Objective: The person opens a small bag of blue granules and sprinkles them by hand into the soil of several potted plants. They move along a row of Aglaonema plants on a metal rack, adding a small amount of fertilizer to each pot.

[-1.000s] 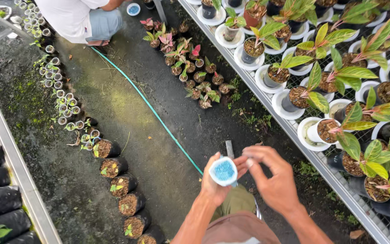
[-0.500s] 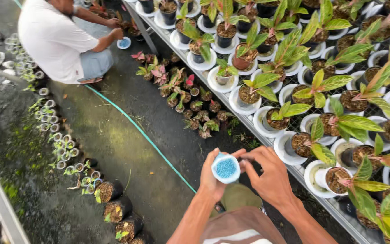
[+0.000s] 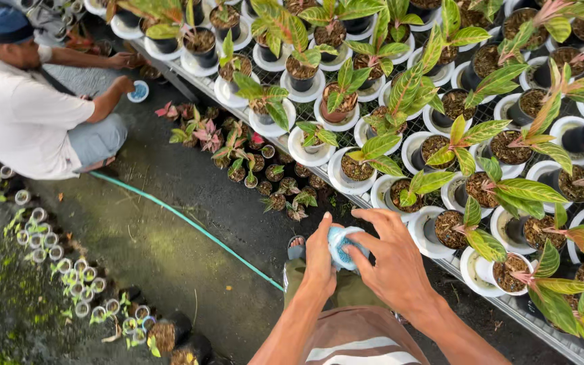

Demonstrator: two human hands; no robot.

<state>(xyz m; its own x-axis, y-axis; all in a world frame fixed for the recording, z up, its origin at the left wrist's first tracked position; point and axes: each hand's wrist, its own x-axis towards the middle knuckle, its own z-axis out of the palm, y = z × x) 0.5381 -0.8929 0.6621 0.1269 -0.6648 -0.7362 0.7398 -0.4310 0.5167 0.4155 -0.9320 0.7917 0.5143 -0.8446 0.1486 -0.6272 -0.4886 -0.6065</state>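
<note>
Close in, the left hand (image 3: 319,260) grips a small white cup of blue granules (image 3: 343,247), fingers wrapped around its side. The right hand (image 3: 393,260), fingertips pinched together, dips into it. At two o'clock stand potted plants (image 3: 468,162) on a mesh bench. At ten o'clock a crouching person (image 3: 21,115) holds a similar cup (image 3: 138,91).

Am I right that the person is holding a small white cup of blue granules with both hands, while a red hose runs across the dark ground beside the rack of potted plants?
Not quite: the hose is green, not red, as the head view shows. The rest holds: the left hand and right hand both hold the small white cup of blue granules, and the hose crosses the dark ground beside the rack of potted plants.
</note>
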